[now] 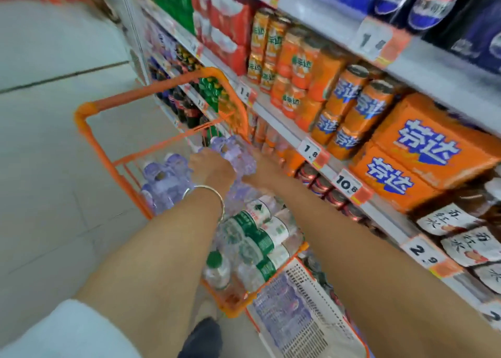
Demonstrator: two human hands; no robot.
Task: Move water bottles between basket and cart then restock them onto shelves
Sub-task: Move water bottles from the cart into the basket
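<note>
Two hands are on a pack of water bottles [235, 154] in the orange cart [86, 113].

The left hand [212, 168] is curled over the top of the pack and grips it. The right hand [259, 172] is against the pack's other side, but its fingers are hidden, so I cannot tell how open it is. The pack is at the far end of the cart. Just left of it is another purple pack [165, 180]. Closer in lie bottles with green labels [260, 235]. A silver bracelet [208, 192] is on the left wrist. To the right stands a shelf [280, 124] with orange cans [349, 97].
</note>
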